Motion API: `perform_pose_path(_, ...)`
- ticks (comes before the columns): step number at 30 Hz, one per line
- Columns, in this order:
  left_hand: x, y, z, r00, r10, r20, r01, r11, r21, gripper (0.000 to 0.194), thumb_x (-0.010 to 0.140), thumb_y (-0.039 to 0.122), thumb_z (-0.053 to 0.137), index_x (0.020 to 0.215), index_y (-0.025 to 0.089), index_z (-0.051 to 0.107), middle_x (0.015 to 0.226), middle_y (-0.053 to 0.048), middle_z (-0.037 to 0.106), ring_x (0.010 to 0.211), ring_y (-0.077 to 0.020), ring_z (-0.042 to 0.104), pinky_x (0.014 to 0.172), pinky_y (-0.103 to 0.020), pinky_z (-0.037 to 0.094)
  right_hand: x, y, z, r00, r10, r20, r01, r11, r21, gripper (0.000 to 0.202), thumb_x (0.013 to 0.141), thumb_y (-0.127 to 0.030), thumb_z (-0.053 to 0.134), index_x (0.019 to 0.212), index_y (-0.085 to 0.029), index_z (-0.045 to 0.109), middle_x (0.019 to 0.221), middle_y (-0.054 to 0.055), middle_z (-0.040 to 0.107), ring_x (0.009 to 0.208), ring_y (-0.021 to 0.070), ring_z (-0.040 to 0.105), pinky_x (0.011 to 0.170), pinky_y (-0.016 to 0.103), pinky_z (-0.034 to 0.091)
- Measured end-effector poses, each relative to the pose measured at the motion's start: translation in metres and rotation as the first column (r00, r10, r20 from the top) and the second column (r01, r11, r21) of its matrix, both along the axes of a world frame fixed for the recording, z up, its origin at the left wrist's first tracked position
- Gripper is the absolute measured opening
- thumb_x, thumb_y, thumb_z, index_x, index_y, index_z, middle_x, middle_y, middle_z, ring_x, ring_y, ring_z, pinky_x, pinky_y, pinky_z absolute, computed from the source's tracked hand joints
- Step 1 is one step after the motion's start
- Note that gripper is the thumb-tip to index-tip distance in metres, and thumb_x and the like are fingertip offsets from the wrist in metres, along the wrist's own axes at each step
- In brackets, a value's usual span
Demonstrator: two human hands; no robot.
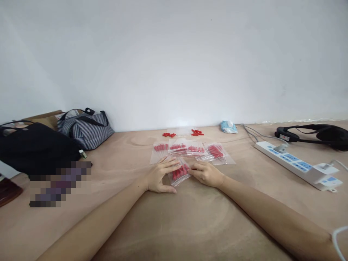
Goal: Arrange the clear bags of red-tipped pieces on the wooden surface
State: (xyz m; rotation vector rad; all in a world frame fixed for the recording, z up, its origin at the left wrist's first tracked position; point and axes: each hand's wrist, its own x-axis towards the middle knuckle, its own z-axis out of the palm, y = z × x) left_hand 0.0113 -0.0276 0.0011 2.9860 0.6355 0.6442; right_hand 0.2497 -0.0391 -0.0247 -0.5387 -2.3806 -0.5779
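A small transparent plastic bag (179, 176) with several red, bulb-like pieces inside lies on the table between my hands. My left hand (161, 176) rests at its left side, fingers stretched over its upper edge and thumb apart. The fingers of my right hand (206, 174) are closed in a pinch at the bag's right edge. Just beyond, more bags (178, 147) with red-ended pieces lie in a row and partly overlap. In the bag (216, 151) at the right of the row, thin pale stems show below the red ends.
Loose red pieces (197, 132) lie near the wall, beside pale sticks. A power strip (295, 162) with plugs and a black headset (312, 134) are on the right. A light-blue packet (228, 127) stands at the back. On the left are a striped bag (89, 128) and a black bag (38, 148).
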Motion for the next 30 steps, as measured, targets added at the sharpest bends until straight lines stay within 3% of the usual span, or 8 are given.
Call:
perform_pose_path(2, -0.003, -0.01, -0.001, 0.995, -0.009, 0.099, -0.004, 0.991, 0.137, 0.055, 0.064, 0.046, 0.063, 0.11, 0.018, 0.052, 0.108, -0.011, 0.058, 0.103, -0.0243, 0.052, 0.091, -0.042, 0.04, 0.0, -0.001, 0.001, 1.0, -0.002, 0.005, 0.002, 1.0, 0.007, 0.022, 0.087, -0.017, 0.036, 0.085, -0.016, 0.057, 0.071, 0.003, 0.057, 0.06, 0.01, 0.049, 0.056, 0.022, 0.037)
perform_pose_path(5, -0.008, -0.02, -0.004, 0.979, -0.103, 0.177, 0.036, 0.937, 0.348, 0.019, 0.075, 0.022, 0.056, 0.094, 0.018, 0.058, 0.087, -0.006, 0.065, 0.081, -0.0145, 0.06, 0.074, -0.028, 0.05, -0.001, -0.002, 0.002, 1.0, -0.013, 0.014, 0.013, 0.999, 0.031, 0.021, 0.087, -0.016, 0.036, 0.086, -0.016, 0.057, 0.069, 0.002, 0.056, 0.058, 0.0098, 0.047, 0.055, 0.023, 0.034)
perform_pose_path(10, -0.012, -0.016, -0.004, 0.974, -0.19, 0.126, 0.092, 0.834, 0.544, 0.012, 0.078, 0.01, 0.049, 0.086, 0.014, 0.058, 0.076, -0.005, 0.066, 0.068, -0.0124, 0.061, 0.058, -0.022, 0.051, -0.001, -0.003, 0.004, 0.998, -0.058, 0.028, 0.054, 0.991, 0.125, 0.021, 0.085, -0.015, 0.039, 0.074, -0.015, 0.057, 0.058, 0.0, 0.05, 0.053, 0.0094, 0.041, 0.057, 0.025, 0.031)
perform_pose_path(15, -0.015, -0.011, -0.003, 0.982, -0.142, 0.127, 0.045, 0.822, 0.568, 0.01, 0.078, 0.012, 0.049, 0.084, 0.012, 0.057, 0.075, -0.006, 0.066, 0.066, -0.0121, 0.062, 0.059, -0.022, 0.052, 0.001, 0.001, 0.002, 0.997, -0.051, 0.052, 0.04, 0.981, 0.192, 0.021, 0.084, -0.012, 0.039, 0.072, -0.014, 0.056, 0.058, 0.0, 0.05, 0.053, 0.0098, 0.039, 0.06, 0.026, 0.031)
perform_pose_path(23, -0.015, -0.01, -0.004, 0.981, -0.14, 0.137, 0.03, 0.798, 0.602, 0.008, 0.077, 0.012, 0.051, 0.079, 0.015, 0.058, 0.07, -0.002, 0.066, 0.059, -0.0109, 0.06, 0.054, -0.022, 0.051, 0.001, 0.004, 0.0, 0.994, -0.046, 0.096, 0.032, 0.989, 0.145, 0.023, 0.082, -0.008, 0.036, 0.071, -0.015, 0.055, 0.06, 0.0, 0.052, 0.056, 0.0102, 0.038, 0.064, 0.028, 0.029)
perform_pose_path(30, -0.013, -0.009, -0.005, 0.981, -0.131, 0.144, 0.03, 0.833, 0.552, 0.007, 0.076, 0.012, 0.052, 0.078, 0.015, 0.058, 0.071, -0.002, 0.066, 0.061, -0.011, 0.06, 0.056, -0.023, 0.05, -0.015, -0.003, 0.008, 0.995, -0.092, -0.041, 0.096, 0.989, 0.111, 0.015, 0.082, -0.019, 0.045, 0.073, -0.017, 0.057, 0.065, 0.001, 0.055, 0.065, 0.012, 0.043, 0.064, 0.028, 0.027)
